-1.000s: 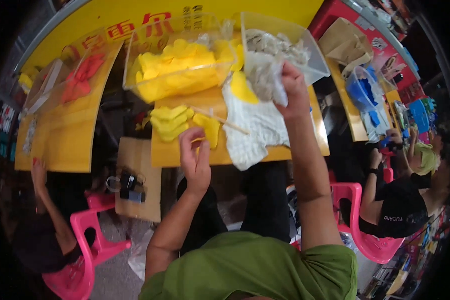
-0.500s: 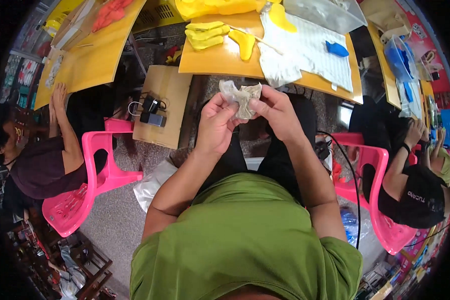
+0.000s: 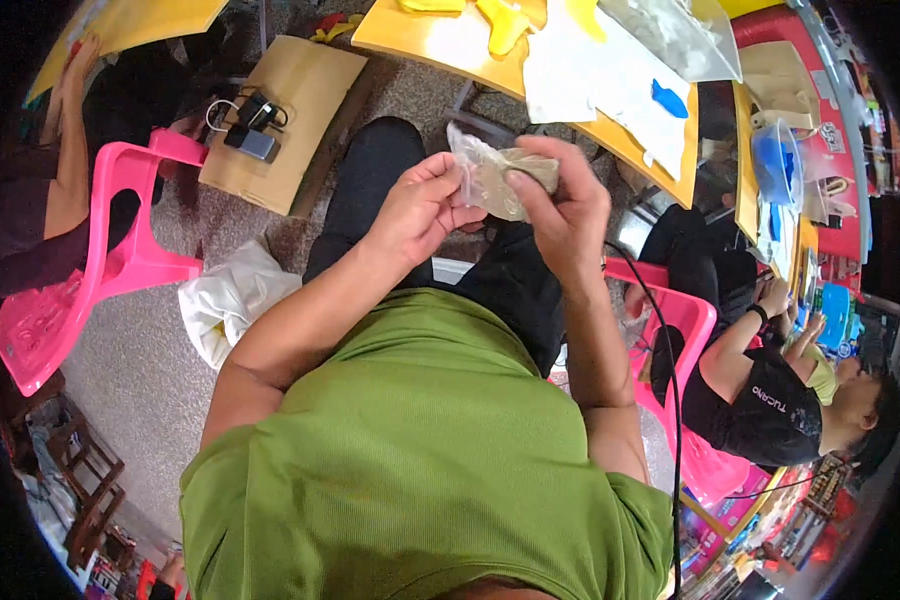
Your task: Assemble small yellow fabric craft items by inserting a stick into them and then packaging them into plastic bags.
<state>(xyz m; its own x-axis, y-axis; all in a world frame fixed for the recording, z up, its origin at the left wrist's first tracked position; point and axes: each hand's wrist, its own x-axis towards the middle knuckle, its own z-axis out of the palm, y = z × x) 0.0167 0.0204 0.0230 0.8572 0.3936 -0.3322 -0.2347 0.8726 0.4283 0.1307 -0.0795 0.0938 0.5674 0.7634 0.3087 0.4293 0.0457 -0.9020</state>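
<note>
In front of my lap I hold a small clear plastic bag (image 3: 475,170) with a folded tan, soft-looking piece (image 3: 535,168) at its right side. My left hand (image 3: 415,210) pinches the left edge of the bag between thumb and fingers. My right hand (image 3: 570,205) is closed around the tan piece, thumb on the near face and fingers behind it. How far the tan piece lies inside the bag I cannot tell. Beyond my hands is a wooden table (image 3: 460,50) with a white striped cloth (image 3: 620,80) on it.
On the table lie yellow foot-shaped pieces (image 3: 503,25), a blue piece (image 3: 668,98) and a clear bin (image 3: 670,35). A cardboard box (image 3: 300,95) carrying chargers stands left of my knees. Pink chairs (image 3: 110,215) with seated people flank me; a black cable (image 3: 670,350) hangs at right.
The view has turned, so the tables and chairs have shifted. The crumpled bundle between my hands is now spread wider, with the clear bag at left and the tan piece gripped at right.
</note>
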